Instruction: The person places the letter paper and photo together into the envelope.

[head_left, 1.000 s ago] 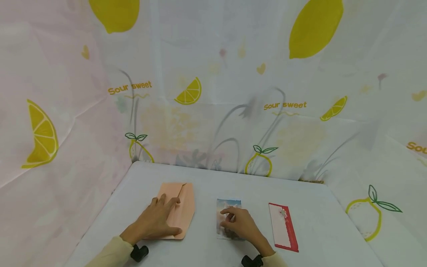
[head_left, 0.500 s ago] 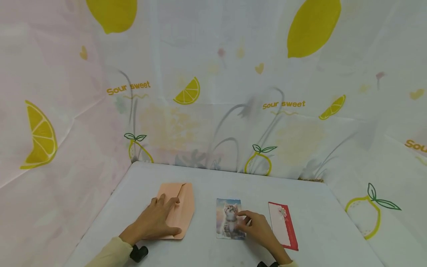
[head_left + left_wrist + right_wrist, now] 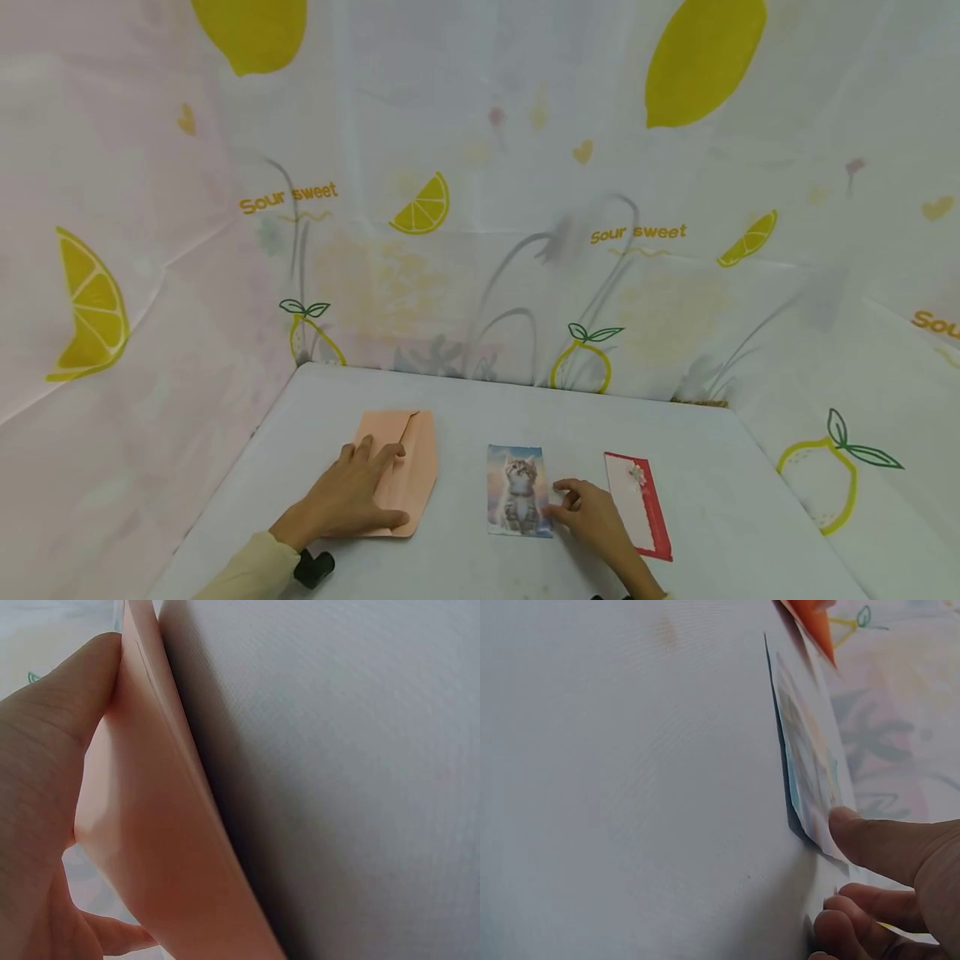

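Note:
A peach envelope (image 3: 416, 467) lies on the white table at the left, its flap side up. My left hand (image 3: 352, 492) rests on it with fingers spread, the thumb near its lower edge; the left wrist view shows the thumb against the envelope's side. In the middle lies a kitten picture card (image 3: 517, 492), face up. My right hand (image 3: 596, 521) is at its right edge. The thumb (image 3: 862, 836) touches the card's edge in the right wrist view, while the other fingers are bent loosely beside the card, not gripping it.
A white and red card (image 3: 637, 504) with a small flower lies right of the kitten card, partly behind my right hand. The white table (image 3: 465, 417) ends at a lemon-print cloth backdrop (image 3: 465, 275) at the back and sides.
My right hand has moved right from over the kitten card to its right edge, uncovering the picture. My left hand has stayed on the envelope.

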Tool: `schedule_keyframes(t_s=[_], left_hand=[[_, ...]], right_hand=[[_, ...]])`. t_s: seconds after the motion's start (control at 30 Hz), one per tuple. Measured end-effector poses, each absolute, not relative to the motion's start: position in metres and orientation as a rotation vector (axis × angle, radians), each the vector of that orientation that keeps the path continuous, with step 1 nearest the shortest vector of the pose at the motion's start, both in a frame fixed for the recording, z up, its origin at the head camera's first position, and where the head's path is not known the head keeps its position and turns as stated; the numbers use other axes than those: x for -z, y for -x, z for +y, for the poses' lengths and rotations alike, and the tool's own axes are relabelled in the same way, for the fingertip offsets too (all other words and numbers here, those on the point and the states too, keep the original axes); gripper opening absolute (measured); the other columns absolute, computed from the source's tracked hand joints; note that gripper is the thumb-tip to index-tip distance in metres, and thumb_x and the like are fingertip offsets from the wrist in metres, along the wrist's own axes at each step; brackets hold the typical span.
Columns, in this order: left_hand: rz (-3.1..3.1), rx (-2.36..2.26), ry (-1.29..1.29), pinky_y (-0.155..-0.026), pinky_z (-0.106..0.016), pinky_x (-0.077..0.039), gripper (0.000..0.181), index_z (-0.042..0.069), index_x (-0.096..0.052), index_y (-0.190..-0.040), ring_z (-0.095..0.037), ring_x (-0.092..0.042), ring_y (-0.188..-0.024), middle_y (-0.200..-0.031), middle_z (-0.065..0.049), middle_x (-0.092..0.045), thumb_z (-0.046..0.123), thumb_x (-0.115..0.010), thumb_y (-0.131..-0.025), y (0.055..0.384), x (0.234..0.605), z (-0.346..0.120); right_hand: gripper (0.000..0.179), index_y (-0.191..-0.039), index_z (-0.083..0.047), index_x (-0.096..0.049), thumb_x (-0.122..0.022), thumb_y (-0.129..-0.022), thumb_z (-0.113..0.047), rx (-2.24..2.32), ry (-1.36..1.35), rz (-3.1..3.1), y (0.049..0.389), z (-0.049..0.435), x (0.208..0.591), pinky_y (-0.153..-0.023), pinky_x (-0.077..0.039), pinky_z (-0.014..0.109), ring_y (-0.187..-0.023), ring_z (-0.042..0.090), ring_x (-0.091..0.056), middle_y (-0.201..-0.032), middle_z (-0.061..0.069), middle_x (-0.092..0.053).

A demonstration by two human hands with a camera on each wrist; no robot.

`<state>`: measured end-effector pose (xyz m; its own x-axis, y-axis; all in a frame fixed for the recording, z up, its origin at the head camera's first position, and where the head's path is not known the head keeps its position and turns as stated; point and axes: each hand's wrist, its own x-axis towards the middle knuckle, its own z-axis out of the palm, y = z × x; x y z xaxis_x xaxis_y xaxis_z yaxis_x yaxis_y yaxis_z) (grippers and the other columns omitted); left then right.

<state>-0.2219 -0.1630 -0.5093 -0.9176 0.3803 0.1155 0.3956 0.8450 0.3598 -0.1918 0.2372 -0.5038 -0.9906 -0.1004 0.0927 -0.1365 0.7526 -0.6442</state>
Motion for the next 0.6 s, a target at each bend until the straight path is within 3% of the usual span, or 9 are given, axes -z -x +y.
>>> schedule_keyframes(t_s=[0.47,0.6], left_hand=[[-2.964,0.584,0.653,-0.071,-0.054,-0.050,0.095,0.029,-0.050,-0.140,-0.042,-0.050,-0.105,-0.144,-0.031,-0.043,0.085,-0.072,-0.067,0.223,0.509,-0.164],[-2.971,0.584,0.650,-0.071,-0.055,-0.051,0.095,0.029,-0.050,-0.140,-0.043,-0.050,-0.106,-0.144,-0.031,-0.042,0.085,-0.073,-0.067,0.223,0.510,-0.164]], right_hand=[[0.039,-0.107,-0.004,-0.073,-0.088,-0.082,-0.030,-1.017,-0.071,-2.862,0.199,0.226,0.512,-0.056,-0.039,0.028,-0.061,0.011,-0.047,-0.069,-0.006,-0.055],[0.032,-0.098,-0.006,-0.072,-0.087,-0.083,-0.030,-1.050,-0.033,-2.869,0.201,0.223,0.513,-0.057,-0.040,0.030,-0.062,0.012,-0.048,-0.070,-0.005,-0.056]])
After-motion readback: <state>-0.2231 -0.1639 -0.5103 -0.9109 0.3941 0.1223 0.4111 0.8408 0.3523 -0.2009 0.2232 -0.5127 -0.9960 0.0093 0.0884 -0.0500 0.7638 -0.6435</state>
